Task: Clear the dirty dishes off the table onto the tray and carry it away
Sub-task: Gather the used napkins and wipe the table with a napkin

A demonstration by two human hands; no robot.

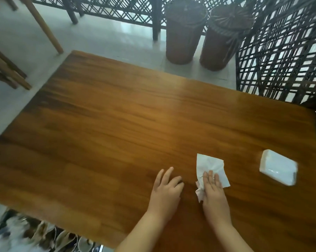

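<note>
one crumpled white tissue (210,166) lower right under flat right hand (213,188), one tissue pack (278,167) beside it, left hand (167,188) fingers spread on wooden counter (117,124), two wicker stools (185,31) up top

No text, label or number can be read anywhere.

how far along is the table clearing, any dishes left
Done: no dishes or tray show on the wooden table. In hand: the right hand presses flat on a white paper napkin, likely wiping; the left hand rests open beside it. Left: the napkin and a white tissue pack lie on the table; the tray's whereabouts cannot be seen.
</note>
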